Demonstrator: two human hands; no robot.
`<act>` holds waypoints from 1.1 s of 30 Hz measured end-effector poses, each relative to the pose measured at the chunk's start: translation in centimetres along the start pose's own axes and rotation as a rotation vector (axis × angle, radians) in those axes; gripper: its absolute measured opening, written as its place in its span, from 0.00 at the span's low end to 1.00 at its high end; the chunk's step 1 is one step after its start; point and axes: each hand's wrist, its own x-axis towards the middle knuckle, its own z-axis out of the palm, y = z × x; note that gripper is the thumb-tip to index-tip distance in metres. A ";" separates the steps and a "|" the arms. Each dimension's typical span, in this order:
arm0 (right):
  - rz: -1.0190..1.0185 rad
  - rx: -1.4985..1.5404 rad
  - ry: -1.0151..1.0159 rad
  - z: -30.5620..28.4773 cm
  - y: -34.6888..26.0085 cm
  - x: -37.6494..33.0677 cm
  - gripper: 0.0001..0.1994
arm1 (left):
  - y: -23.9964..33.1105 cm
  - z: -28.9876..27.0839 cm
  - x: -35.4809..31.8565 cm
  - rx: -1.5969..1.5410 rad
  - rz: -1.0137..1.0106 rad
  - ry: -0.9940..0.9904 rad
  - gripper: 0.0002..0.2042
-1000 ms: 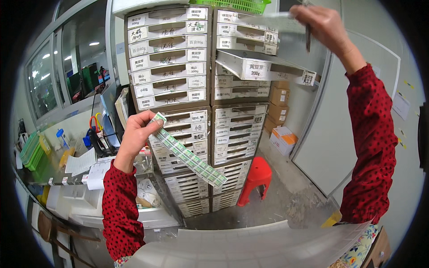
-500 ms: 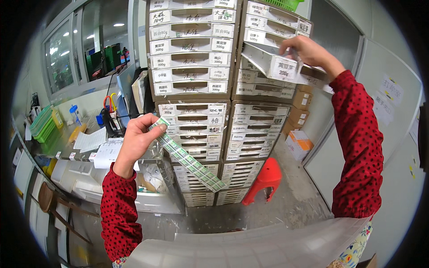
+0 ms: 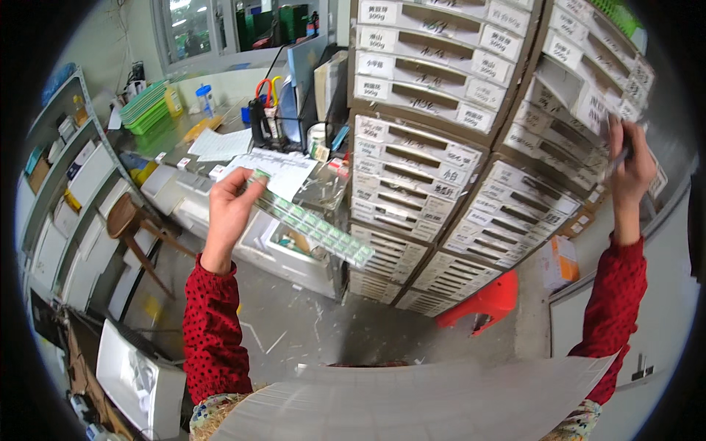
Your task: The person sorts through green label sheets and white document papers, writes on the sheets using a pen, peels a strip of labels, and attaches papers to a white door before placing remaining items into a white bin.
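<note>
Left hand (image 3: pixel 234 209) pinches a green label strip (image 3: pixel 312 228); right hand (image 3: pixel 634 163), curled, grip unclear, has dropped to the front edge of a pulled-out drawer (image 3: pixel 590 108).

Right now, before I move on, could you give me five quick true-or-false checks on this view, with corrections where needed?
1. The left hand holds a strip of green-and-white labels. True.
2. The right hand grips the strip's far end. False: the right hand is up by a partly pulled-out drawer.
3. A red stool stands on the floor by the drawer stacks. True.
4. A wooden stool stands right of the red one. False: the wooden stool is far to its left.
5. Green baskets sit left of the drawer stacks. True.
</note>
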 end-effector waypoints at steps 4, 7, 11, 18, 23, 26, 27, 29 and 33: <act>0.160 0.050 -0.175 6.7 5.4 -1.4 0.11 | 0.3 -3.0 0.9 0.144 0.014 0.236 0.07; 0.230 -0.131 -0.193 10.4 7.9 -2.6 0.14 | -0.9 -5.9 3.0 0.258 0.025 0.338 0.10; 0.314 0.176 -0.062 13.2 2.6 -4.5 0.13 | -0.9 -8.0 7.5 0.603 0.139 0.534 0.12; 0.222 0.756 -0.255 21.3 -19.9 -7.1 0.11 | -1.7 -9.6 14.9 0.889 0.711 0.714 0.06; 0.324 0.938 -0.389 27.5 -27.7 -7.8 0.09 | -9.9 -4.2 11.0 0.969 0.958 0.286 0.14; 0.495 1.130 -0.436 32.3 -33.2 -8.0 0.09 | -15.1 -2.1 7.8 0.929 0.923 0.025 0.13; 0.553 1.193 -0.454 34.1 -35.1 -8.5 0.09 | -16.3 -1.9 6.9 0.951 0.885 -0.086 0.13; 0.615 1.288 -0.536 37.5 -38.3 -9.2 0.08 | -19.2 -1.3 5.8 0.893 0.815 -0.209 0.14; 1.078 1.694 -0.797 42.7 -43.5 -10.3 0.08 | -22.4 -1.3 4.9 0.854 0.785 -0.290 0.15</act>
